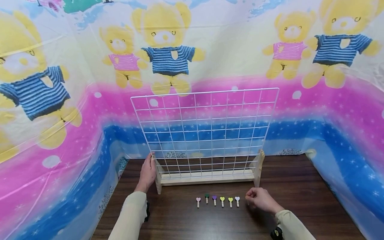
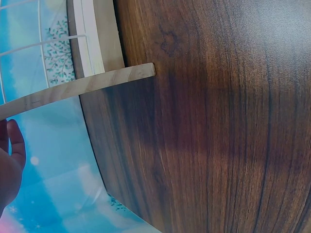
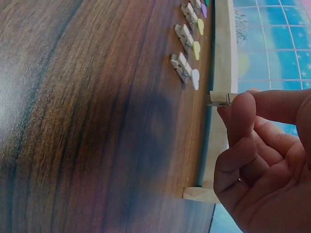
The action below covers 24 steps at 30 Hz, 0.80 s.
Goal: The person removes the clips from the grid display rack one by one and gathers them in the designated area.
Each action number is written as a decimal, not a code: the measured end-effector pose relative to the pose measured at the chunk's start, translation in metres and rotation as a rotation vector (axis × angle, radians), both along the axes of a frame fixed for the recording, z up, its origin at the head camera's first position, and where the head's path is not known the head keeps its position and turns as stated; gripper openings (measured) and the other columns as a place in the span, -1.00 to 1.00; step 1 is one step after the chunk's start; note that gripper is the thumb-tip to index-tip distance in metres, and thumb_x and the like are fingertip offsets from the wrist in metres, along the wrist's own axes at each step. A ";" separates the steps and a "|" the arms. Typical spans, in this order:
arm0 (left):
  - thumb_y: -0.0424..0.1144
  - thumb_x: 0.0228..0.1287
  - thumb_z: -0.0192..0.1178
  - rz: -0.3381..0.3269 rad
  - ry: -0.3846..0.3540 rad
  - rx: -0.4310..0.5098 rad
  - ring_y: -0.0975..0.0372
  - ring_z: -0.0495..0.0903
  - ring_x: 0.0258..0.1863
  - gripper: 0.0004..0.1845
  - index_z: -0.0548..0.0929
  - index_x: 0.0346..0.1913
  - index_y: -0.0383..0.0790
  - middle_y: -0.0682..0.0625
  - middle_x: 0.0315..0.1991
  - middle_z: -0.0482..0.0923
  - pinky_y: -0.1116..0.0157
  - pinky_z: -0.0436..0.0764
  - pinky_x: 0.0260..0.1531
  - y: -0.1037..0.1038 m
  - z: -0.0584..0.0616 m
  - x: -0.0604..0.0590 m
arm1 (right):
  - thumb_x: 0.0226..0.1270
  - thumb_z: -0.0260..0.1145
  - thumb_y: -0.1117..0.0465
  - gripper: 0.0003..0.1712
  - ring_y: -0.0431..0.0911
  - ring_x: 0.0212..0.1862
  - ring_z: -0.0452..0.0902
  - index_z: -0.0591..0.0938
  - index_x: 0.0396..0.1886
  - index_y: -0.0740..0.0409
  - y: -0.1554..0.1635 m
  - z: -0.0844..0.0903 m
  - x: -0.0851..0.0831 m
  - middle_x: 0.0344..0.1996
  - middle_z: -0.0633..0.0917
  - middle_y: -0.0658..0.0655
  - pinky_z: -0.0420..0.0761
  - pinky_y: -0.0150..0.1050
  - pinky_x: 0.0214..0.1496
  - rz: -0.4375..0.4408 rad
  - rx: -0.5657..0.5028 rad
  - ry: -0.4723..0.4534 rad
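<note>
A white wire grid [image 1: 207, 126] stands upright in a wooden stand [image 1: 207, 178] on a dark wooden table [image 1: 180, 223]. My left hand [image 1: 147, 173] rests against the grid's left edge beside the stand's left post, fingers pointing up; in the left wrist view only its fingertips [image 2: 12, 160] show, below the stand's foot [image 2: 82, 87]. My right hand [image 1: 249, 198] hovers just right of a row of several small heart-topped clips [image 1: 217, 200] and pinches one small wooden clip [image 3: 218, 98] between thumb and forefinger [image 3: 240, 114]. The nearest loose clip is white-hearted [image 3: 187, 70].
A teddy-bear patterned plastic sheet [image 1: 60, 116] walls in the table at the back and on both sides. Bare tabletop [image 3: 73, 121] lies in front of the clip row. The stand's right post [image 1: 258, 166] is just behind my right hand.
</note>
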<state>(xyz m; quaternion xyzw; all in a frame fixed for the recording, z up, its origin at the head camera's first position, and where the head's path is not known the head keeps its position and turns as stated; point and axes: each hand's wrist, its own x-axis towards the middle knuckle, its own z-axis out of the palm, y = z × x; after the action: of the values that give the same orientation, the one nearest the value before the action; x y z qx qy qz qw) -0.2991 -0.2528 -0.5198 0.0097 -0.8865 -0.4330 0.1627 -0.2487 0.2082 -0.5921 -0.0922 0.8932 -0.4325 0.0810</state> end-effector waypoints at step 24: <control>-0.09 0.42 -0.39 0.014 0.010 0.013 0.04 0.30 -0.23 -0.56 0.17 0.27 -0.13 -0.15 -0.22 0.31 0.10 0.28 -0.23 0.000 -0.004 -0.002 | 0.12 0.23 0.31 -0.96 -0.12 -0.70 0.43 0.55 -0.48 0.19 0.007 -0.019 -0.002 -0.67 0.54 0.05 0.38 -0.27 -0.64 0.027 0.066 -0.022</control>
<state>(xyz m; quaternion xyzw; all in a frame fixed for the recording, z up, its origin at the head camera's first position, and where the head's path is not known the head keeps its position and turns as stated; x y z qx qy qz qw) -0.3010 -0.2524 -0.5243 0.0148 -0.8827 -0.4379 0.1698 -0.2510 0.2157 -0.6109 -0.0966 0.9048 -0.4026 0.0996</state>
